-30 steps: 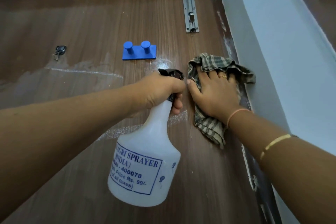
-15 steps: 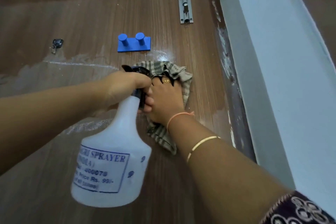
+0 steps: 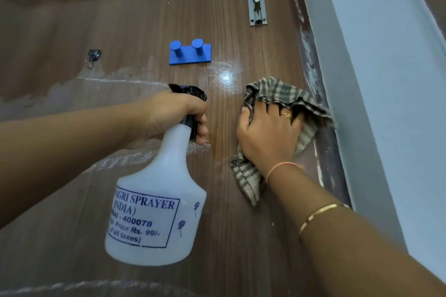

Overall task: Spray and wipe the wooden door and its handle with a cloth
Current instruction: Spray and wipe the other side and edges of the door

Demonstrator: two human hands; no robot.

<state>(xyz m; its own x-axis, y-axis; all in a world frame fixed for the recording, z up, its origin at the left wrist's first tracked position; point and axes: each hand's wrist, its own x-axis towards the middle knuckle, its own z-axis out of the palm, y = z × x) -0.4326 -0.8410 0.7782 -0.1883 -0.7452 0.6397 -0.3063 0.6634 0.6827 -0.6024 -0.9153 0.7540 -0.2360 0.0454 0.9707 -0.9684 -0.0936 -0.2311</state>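
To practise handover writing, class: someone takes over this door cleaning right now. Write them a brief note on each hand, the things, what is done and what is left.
Left hand grips the spray bottle by its neck, in front of the wooden door.
Right hand grips the checked cloth, pressed on the door near its right edge.
Done: sprayed; wet streaks show below the blue hook.
Left: wipe those streaks off; the handle is not in view.
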